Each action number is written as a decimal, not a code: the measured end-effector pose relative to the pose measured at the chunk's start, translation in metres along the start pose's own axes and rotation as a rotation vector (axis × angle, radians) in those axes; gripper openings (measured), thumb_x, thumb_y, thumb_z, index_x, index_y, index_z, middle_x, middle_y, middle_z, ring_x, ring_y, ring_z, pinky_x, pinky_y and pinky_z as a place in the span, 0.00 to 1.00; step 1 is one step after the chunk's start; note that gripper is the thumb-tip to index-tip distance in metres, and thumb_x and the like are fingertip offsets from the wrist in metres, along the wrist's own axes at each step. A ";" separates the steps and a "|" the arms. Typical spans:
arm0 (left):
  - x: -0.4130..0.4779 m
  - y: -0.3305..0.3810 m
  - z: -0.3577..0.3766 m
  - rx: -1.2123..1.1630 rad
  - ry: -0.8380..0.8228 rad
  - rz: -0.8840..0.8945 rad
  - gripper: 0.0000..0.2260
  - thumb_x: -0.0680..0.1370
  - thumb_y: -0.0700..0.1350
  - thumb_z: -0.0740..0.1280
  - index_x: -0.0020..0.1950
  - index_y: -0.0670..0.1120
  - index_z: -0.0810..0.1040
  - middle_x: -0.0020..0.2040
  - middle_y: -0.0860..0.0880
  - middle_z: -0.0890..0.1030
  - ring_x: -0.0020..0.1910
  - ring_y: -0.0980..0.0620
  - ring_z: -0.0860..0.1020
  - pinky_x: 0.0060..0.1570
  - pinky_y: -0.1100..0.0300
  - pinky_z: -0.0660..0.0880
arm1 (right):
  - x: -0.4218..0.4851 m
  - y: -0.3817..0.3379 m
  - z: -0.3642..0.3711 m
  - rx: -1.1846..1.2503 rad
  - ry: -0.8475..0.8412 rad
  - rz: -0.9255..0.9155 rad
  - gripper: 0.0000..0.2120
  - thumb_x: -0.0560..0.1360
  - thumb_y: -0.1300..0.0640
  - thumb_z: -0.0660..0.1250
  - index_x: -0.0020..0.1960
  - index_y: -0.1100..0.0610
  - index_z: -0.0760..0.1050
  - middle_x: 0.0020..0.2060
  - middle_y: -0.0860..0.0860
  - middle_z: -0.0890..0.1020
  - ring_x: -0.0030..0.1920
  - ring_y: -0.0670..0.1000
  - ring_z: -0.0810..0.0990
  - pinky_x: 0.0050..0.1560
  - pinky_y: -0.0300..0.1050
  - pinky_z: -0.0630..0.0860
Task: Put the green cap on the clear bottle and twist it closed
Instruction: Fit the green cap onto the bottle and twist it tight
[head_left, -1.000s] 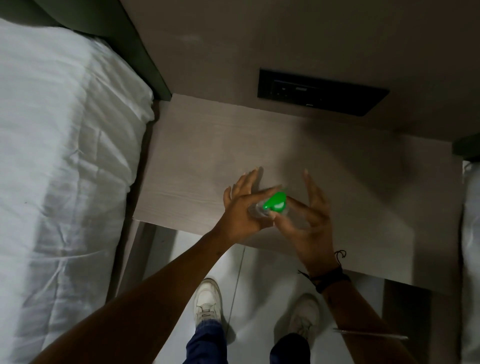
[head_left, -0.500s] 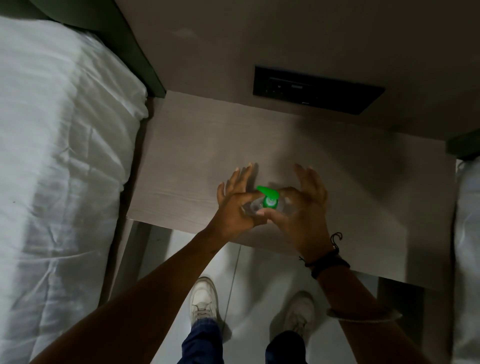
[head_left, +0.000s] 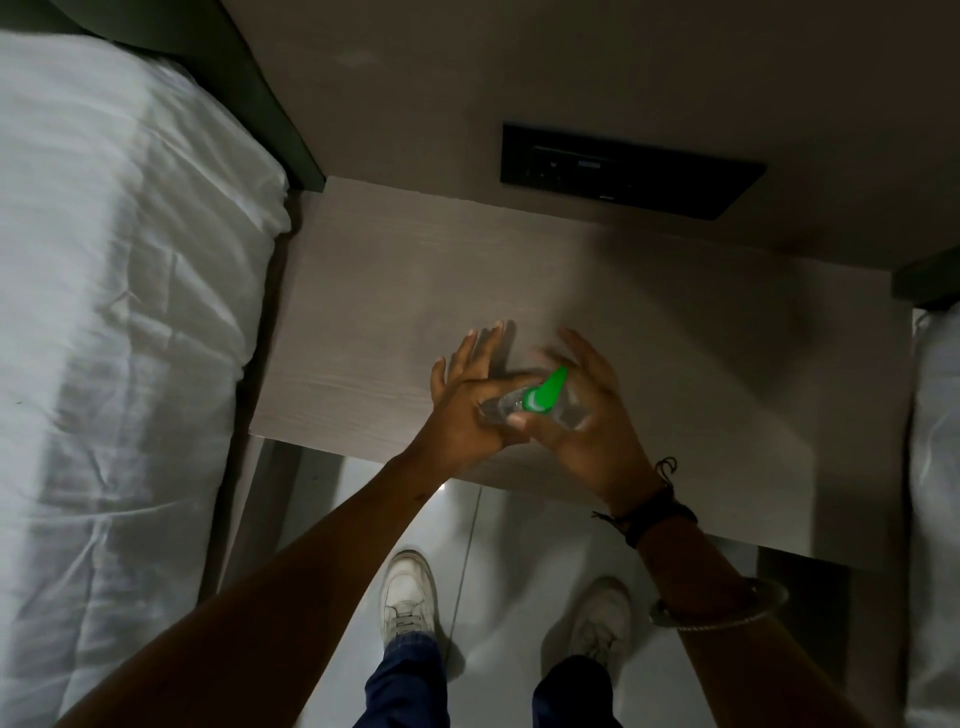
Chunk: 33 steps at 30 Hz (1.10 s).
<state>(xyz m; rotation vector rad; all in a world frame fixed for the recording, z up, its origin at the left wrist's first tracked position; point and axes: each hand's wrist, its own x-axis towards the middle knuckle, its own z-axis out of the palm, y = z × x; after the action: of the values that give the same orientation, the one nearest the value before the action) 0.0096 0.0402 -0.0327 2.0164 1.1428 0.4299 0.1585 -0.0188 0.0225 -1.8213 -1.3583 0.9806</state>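
So the green cap (head_left: 544, 396) is sitting on the neck of the clear bottle (head_left: 563, 410), flip lid sticking up and pointing away from us. We can't tell how far it's seated, the bottle is see-through and a bit blurry. The bottle is held in the air over the near edge of the wooden surface (head_left: 395, 291), not resting on it.

Our left hand (head_left: 467, 410) is pressed up against the bottle's left side with thumb and palm, but its fingers are splayed out straight, so it's more bracing than wrapping. Our right hand (head_left: 582, 415) is curled around the bottle from the right, thumb tip right by the cap's base, gripping the bottle.

Out from the bottle: a dark wristband (head_left: 657, 514) and a thin bangle (head_left: 719, 605) on the right arm, white bed (head_left: 119, 312) off to the left, a black wall panel (head_left: 631, 171) beyond it, and our white sneakers (head_left: 408, 595) on the floor below.
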 end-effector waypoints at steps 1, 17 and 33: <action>0.001 -0.001 0.001 0.035 -0.008 -0.012 0.26 0.62 0.57 0.76 0.59 0.59 0.76 0.76 0.45 0.59 0.75 0.46 0.48 0.70 0.38 0.44 | 0.000 0.003 -0.002 -0.008 0.001 -0.019 0.26 0.65 0.55 0.79 0.61 0.52 0.75 0.72 0.53 0.68 0.73 0.56 0.63 0.71 0.64 0.66; 0.000 0.002 0.001 0.001 -0.029 -0.058 0.24 0.66 0.58 0.72 0.62 0.59 0.74 0.77 0.45 0.57 0.75 0.47 0.47 0.71 0.39 0.43 | 0.008 -0.010 0.013 -0.119 0.136 0.021 0.31 0.55 0.40 0.80 0.51 0.53 0.76 0.66 0.52 0.73 0.69 0.54 0.69 0.69 0.63 0.66; -0.001 0.008 -0.001 -0.059 -0.036 -0.069 0.24 0.65 0.56 0.72 0.61 0.56 0.76 0.77 0.45 0.56 0.74 0.50 0.46 0.70 0.44 0.41 | -0.002 0.003 -0.001 -0.009 0.039 -0.033 0.34 0.60 0.50 0.81 0.62 0.54 0.73 0.66 0.51 0.70 0.69 0.55 0.68 0.69 0.62 0.69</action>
<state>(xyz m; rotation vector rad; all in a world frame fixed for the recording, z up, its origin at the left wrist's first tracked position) 0.0131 0.0375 -0.0264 1.9208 1.1607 0.3866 0.1599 -0.0214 0.0208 -1.8102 -1.3662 0.9185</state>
